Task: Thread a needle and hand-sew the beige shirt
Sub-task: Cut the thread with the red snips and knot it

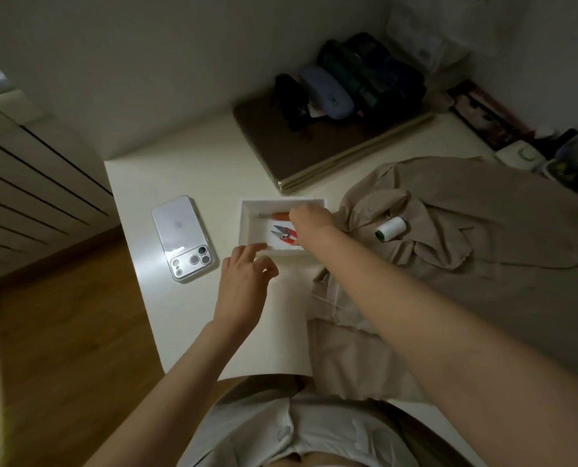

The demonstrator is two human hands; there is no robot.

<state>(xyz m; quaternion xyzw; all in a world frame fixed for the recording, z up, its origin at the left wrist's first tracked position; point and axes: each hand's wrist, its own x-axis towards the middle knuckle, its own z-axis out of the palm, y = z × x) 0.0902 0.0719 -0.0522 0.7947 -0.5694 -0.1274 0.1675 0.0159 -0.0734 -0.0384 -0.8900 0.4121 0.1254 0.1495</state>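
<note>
The beige shirt [449, 230] lies crumpled on the right of the white table [193, 176], one part hanging over the front edge. A white thread spool [390, 228] rests on it. A shallow white box [247, 224] holds an orange-handled tool [277, 215] and red thread snips [285, 233]. My right hand [309, 215] reaches into the box at the end of the orange handle; its fingertips point down and are hidden. My left hand [243, 281] hovers by the box's near left corner with fingers spread, one fingertip at the rim. No needle is visible.
A phone [183, 237] lies face down left of the box. A brown board [314, 143] at the back carries dark pouches and cases [355, 79]. Small containers [550, 156] crowd the back right corner. The table's left edge drops to a wooden floor [61, 332].
</note>
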